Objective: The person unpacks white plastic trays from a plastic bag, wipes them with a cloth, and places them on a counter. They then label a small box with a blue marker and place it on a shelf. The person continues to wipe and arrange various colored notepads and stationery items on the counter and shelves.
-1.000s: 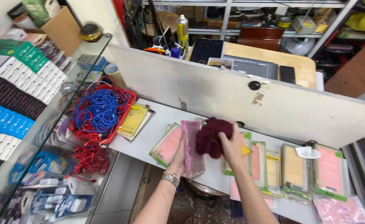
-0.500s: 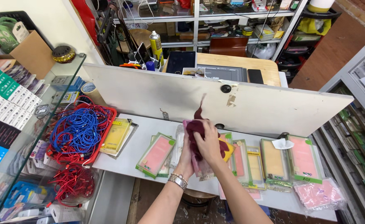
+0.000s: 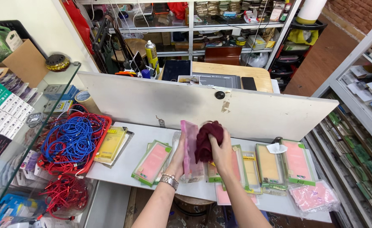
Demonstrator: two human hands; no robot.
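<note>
Left hand: the left hand [image 3: 178,157] is up off the table [image 3: 122,162], fingers closed round a pink packet [image 3: 190,145] held on edge, upright, wristwatch showing below it.
Right hand: the right hand [image 3: 221,153] is bunched tight on a dark red cloth [image 3: 206,139], fingers wrapped over its lower half.
Cloth and packet: the cloth presses against the packet's right face, the two hands just beside each other, above the middle of the table.
Under the fingers: more flat packets lie in a row, green-edged with pink fronts; one pink-fronted packet [image 3: 152,162] sits just left of the left hand.
Right of the fingers: further packets [image 3: 296,161] line up, and a clear bag of pink pieces [image 3: 315,196] lies at the far end.
Left of the fingers: a yellow packet [image 3: 111,144], then well apart a red tray [image 3: 102,137] piled with blue cables [image 3: 72,139].
Behind the fingers: a white board [image 3: 279,114] stands along the back edge.
</note>
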